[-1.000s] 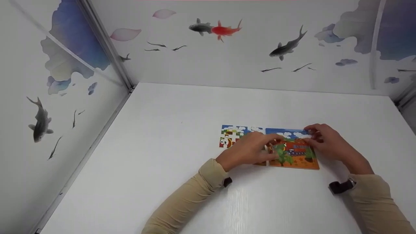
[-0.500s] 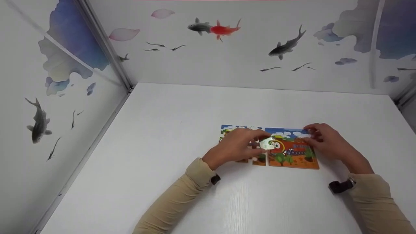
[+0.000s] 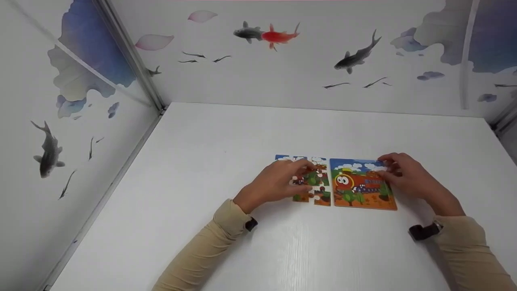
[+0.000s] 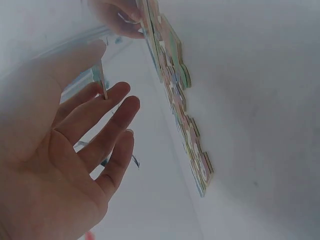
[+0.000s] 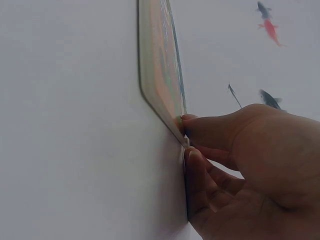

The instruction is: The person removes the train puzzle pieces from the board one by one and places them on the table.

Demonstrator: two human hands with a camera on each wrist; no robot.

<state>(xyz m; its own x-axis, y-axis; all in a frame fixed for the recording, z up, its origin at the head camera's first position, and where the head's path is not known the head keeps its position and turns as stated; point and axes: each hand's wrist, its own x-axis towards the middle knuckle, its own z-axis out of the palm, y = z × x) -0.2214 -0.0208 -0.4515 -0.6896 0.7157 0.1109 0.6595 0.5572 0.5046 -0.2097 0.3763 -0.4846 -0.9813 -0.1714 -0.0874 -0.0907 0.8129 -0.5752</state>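
Observation:
My left hand point(image 3: 270, 184) hovers over a cluster of jigsaw pieces point(image 3: 322, 199) with cartoon sky, plants and orange ground. In the left wrist view, its thumb and index finger pinch a jigsaw piece point(image 4: 102, 80), seen nearly edge-on; the other fingers are spread. Right of the cluster lies a flat picture board point(image 3: 359, 194) with a big-eyed red cartoon creature, clouds and green plants. My right hand point(image 3: 408, 176) grips its upper right edge. The right wrist view shows the thumb on the face of the board point(image 5: 150, 65) and fingers at its edge.
Everything lies on a white table point(image 3: 194, 161). White panels painted with fish point(image 3: 280, 38) and blue-purple shapes stand along its back and left. A narrow gap separates the piece cluster from the picture board.
My left hand has moved left from over the picture board to over the loose pieces, with a jigsaw piece in its fingers. The board's red creature is now uncovered. The right hand stays put.

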